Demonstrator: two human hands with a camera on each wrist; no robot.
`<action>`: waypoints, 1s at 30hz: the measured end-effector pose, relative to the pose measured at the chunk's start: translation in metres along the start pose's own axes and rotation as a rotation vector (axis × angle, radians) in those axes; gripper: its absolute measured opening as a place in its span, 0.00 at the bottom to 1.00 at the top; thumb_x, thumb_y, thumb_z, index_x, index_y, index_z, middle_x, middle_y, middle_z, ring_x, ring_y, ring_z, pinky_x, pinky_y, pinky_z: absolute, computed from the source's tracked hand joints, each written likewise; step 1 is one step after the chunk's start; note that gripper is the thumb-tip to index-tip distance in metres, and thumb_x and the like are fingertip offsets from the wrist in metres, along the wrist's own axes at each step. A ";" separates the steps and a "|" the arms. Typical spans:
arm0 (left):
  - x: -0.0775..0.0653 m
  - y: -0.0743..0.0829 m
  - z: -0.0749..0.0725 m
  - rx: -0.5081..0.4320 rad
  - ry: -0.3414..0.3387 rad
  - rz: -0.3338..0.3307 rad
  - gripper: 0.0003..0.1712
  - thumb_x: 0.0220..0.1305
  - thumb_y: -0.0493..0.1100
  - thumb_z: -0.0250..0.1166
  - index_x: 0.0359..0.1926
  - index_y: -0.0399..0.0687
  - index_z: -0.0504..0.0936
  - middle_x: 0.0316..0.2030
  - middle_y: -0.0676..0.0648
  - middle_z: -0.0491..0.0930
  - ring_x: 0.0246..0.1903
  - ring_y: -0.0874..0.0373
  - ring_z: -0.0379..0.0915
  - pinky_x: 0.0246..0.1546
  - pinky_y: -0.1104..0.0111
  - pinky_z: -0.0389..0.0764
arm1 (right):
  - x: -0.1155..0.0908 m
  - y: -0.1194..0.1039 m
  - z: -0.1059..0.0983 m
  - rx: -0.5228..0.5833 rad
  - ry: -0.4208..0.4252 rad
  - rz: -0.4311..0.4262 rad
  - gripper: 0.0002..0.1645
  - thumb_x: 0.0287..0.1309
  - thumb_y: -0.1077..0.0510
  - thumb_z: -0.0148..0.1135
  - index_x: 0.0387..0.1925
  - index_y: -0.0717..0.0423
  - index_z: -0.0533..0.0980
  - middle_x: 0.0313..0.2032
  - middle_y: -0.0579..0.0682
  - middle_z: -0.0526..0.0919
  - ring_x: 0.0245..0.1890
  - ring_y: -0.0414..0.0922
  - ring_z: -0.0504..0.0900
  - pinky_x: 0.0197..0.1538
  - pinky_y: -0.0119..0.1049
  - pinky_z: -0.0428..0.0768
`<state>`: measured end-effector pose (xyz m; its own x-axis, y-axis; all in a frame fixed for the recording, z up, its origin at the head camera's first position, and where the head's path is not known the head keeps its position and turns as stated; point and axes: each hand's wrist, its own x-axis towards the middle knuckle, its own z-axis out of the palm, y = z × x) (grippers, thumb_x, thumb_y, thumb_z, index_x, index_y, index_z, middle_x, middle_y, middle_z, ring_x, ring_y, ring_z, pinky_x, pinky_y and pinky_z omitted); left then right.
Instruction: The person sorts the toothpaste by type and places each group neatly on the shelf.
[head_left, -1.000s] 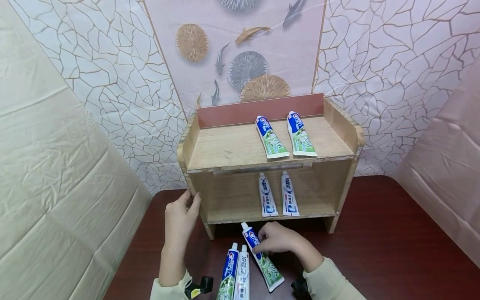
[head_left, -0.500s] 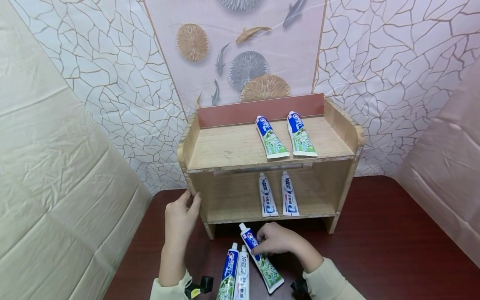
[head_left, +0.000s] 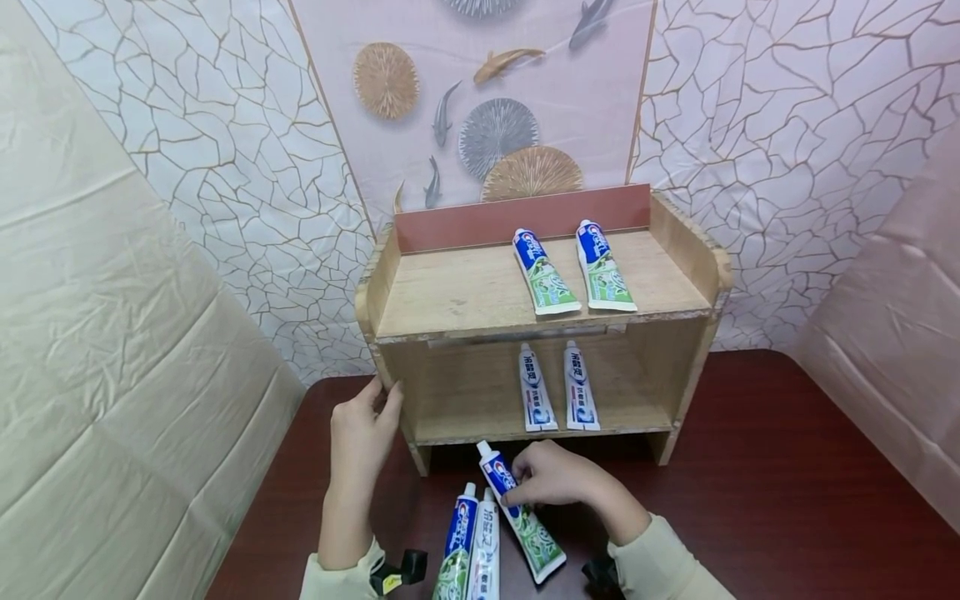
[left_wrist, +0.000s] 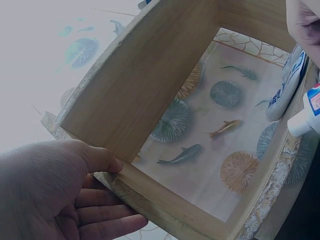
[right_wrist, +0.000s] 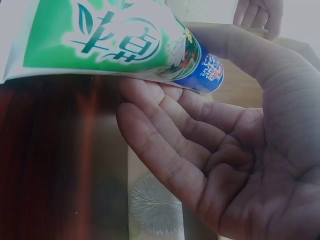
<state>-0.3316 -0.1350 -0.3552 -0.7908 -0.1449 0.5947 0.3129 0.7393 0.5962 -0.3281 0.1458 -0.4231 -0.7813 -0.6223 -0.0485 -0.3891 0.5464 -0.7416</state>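
My right hand (head_left: pixel 558 477) pinches a blue-and-green toothpaste tube (head_left: pixel 534 533) near its capped end, in front of the small wooden shelf (head_left: pixel 457 304). The tube slants, cap toward the shelf. In the right wrist view the thumb lies over the tube (right_wrist: pixel 110 45) and the fingers sit beneath. My left hand (head_left: pixel 365 425) grips the shelf's left side panel. In the left wrist view its thumb is on the panel's inner side, its fingers outside. Beside the held tube lie another blue-and-green tube (head_left: pixel 456 550) and a white-and-blue tube (head_left: pixel 486 550), cut off by the frame's bottom.
Two blue-and-green tubes lie side by side on the upper board, one left (head_left: pixel 546 275), one right (head_left: pixel 604 271). Below are two white-and-blue tubes, left (head_left: pixel 536 392) and right (head_left: pixel 580 390). The shelf stands on a dark red table (head_left: pixel 787 475), with cloth-covered panels at both sides.
The held tube has shifted slightly left at its cap end, with my right hand nearly in place. My left hand has stayed on the panel.
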 end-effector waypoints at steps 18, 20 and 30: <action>0.001 0.002 0.000 0.011 0.015 0.016 0.14 0.70 0.49 0.64 0.44 0.45 0.88 0.30 0.45 0.89 0.33 0.50 0.87 0.36 0.53 0.83 | -0.003 -0.008 -0.006 0.004 0.026 -0.017 0.26 0.55 0.48 0.73 0.14 0.47 0.66 0.11 0.36 0.63 0.12 0.33 0.59 0.19 0.28 0.59; 0.001 0.001 0.000 0.012 0.014 0.014 0.14 0.70 0.49 0.64 0.44 0.45 0.88 0.30 0.45 0.89 0.33 0.50 0.87 0.36 0.52 0.83 | -0.004 -0.008 -0.006 0.003 0.029 -0.022 0.26 0.55 0.47 0.73 0.14 0.46 0.66 0.11 0.36 0.63 0.12 0.33 0.59 0.20 0.28 0.59; 0.000 0.001 -0.001 0.008 -0.001 0.001 0.15 0.70 0.50 0.63 0.44 0.45 0.88 0.30 0.44 0.89 0.33 0.50 0.87 0.35 0.53 0.84 | -0.005 -0.012 -0.009 0.022 0.031 -0.038 0.26 0.56 0.48 0.73 0.15 0.48 0.66 0.12 0.36 0.63 0.13 0.33 0.59 0.20 0.28 0.59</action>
<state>-0.3310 -0.1347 -0.3543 -0.7910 -0.1435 0.5947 0.3095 0.7447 0.5914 -0.3246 0.1476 -0.4079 -0.7811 -0.6244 0.0007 -0.4082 0.5098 -0.7573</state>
